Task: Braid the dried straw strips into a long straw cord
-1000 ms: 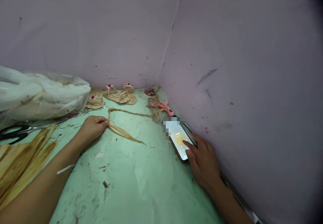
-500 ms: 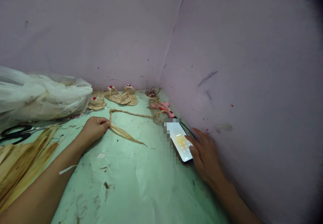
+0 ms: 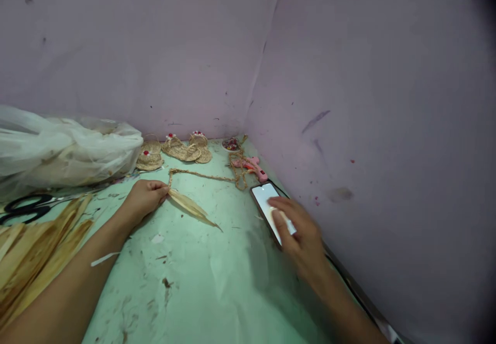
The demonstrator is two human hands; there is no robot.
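Note:
My left hand (image 3: 146, 199) pinches the end of a thin braided cord (image 3: 205, 175) where a loose tan husk strip (image 3: 191, 207) sticks out. The cord runs right along the green table to a tangled heap beside a pink glue gun (image 3: 253, 167). Over the lit screen of a phone (image 3: 264, 195) is my right hand (image 3: 296, 230), blurred, with its fingers apart and nothing held. The phone lies on the table, its lower part covered by that hand.
Woven slippers (image 3: 182, 150) with red and white trims sit by the wall, near a dish of beads (image 3: 231, 144). At left are a white plastic bag (image 3: 70, 150), black-handled scissors (image 3: 27, 208) and dried husks (image 3: 42, 256). A dark cable runs along the right wall.
My right hand has moved left and further over the phone, hiding more of its screen. My left hand keeps its pinch on the cord in nearly the same place.

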